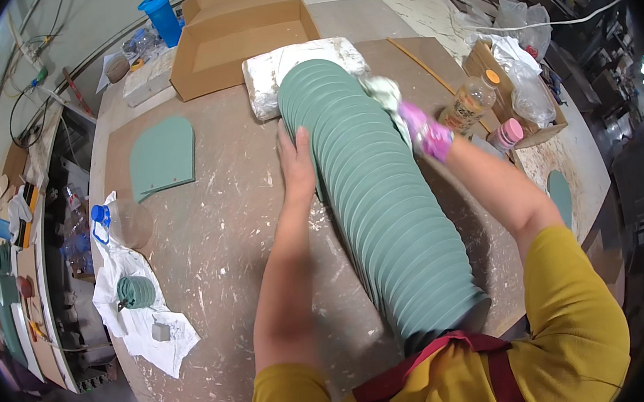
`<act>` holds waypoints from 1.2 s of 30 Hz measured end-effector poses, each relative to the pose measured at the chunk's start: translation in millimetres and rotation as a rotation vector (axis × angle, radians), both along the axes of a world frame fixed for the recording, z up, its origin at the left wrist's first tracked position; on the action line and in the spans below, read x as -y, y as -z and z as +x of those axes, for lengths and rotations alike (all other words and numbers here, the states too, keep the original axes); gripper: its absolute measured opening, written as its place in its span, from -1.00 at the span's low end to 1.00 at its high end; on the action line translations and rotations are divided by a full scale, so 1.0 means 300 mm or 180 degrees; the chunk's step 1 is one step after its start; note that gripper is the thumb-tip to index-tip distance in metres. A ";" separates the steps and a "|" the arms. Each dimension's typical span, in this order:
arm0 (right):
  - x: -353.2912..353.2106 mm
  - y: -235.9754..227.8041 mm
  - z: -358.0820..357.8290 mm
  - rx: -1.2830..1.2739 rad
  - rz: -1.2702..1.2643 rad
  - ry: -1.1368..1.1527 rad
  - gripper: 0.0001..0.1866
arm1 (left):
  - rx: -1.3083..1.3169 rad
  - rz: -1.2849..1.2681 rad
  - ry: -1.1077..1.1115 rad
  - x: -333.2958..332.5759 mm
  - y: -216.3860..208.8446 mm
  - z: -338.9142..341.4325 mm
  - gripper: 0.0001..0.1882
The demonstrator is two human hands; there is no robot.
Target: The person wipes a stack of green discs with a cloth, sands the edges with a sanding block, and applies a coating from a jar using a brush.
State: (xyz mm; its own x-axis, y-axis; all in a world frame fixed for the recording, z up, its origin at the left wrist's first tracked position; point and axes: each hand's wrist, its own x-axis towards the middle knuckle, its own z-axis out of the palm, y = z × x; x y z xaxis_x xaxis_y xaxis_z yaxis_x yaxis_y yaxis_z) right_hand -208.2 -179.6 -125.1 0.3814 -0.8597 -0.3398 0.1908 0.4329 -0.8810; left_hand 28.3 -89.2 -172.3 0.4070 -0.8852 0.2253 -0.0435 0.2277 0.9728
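A long row of overlapping green sheets with rounded ends [370, 173] runs from my body toward the far side of the table. My bare left hand [297, 157] lies flat against its left side, thumb apart from the fingers. On the right side, my right hand [398, 108] touches the sheets near their far end; white material and a purple-pink patterned glove or cuff cover it, hiding its fingers. A white, stained wrapped block [264, 86] stands behind the far end of the row.
Left lie a flat green sheet [165, 156], a clear jug with a blue cap [126, 224], and a green coil [135, 292] on white paper [111, 260]. An open cardboard box [234, 50] stands behind. Right are a bottle [470, 101], a pink-capped container [506, 135] and a wooden stick [421, 66].
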 end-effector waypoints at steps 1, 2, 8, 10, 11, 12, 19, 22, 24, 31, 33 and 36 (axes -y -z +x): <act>-0.071 0.023 -0.059 0.0362 0.0139 0.0121 -0.63 | 0.0421 0.0395 -0.0029 -0.012 -0.045 -0.026 -0.29; -0.130 0.031 -0.080 0.0749 0.0274 0.0189 -0.63 | 0.0430 0.0389 -0.0023 -0.026 -0.062 -0.029 -0.29; -0.326 -0.138 0.018 0.0909 0.0078 0.0441 -0.57 | -0.1236 0.0539 0.0050 -0.151 -0.115 -0.087 -0.21; -0.281 -0.118 -0.006 0.0707 0.0166 -0.0198 -0.60 | -0.1159 0.0267 0.0603 -0.168 -0.160 -0.143 -0.20; -0.294 -0.096 -0.002 0.0817 0.0308 0.0019 -0.59 | -0.1621 0.0183 0.0917 -0.172 -0.186 -0.150 -0.21; -0.318 -0.126 0.019 0.0929 0.0449 0.0230 -0.59 | -0.1617 0.0188 0.0921 -0.173 -0.186 -0.146 -0.21; -0.205 -0.183 -0.077 -0.0614 -0.1528 -0.0118 -0.62 | -0.1055 0.0359 0.0746 -0.265 -0.229 -0.129 -0.22; -0.244 -0.447 0.052 -0.2011 -0.1428 -0.1636 -0.58 | 0.0960 0.0050 0.0354 -0.414 -0.180 -0.149 -0.18; -0.238 -0.372 0.160 -0.2572 -0.5776 -0.1823 -0.50 | 0.2283 -0.0005 0.0477 -0.412 -0.190 -0.156 -0.21; -0.039 -0.138 0.091 -0.1086 -0.4247 -0.1095 -0.50 | 0.1654 0.0016 0.0615 -0.391 -0.262 -0.189 -0.40; -0.144 -0.112 0.008 -0.0725 -0.2738 -0.0841 -0.51 | 0.1686 0.0010 0.0529 -0.398 -0.253 -0.174 -0.38; -0.149 -0.110 -0.124 -0.0777 -0.1992 -0.0677 -0.51 | 0.1411 -0.0133 0.0475 -0.391 -0.250 -0.188 -0.35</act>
State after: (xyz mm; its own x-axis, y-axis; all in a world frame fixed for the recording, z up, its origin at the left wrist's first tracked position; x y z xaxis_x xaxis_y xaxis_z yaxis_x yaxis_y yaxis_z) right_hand -245.5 -134.8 -92.2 0.5388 -0.8369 0.0970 -0.0767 -0.1634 -0.9836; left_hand -28.1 28.1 -97.2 0.1324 -0.9132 0.3855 -0.4165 0.3017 0.8576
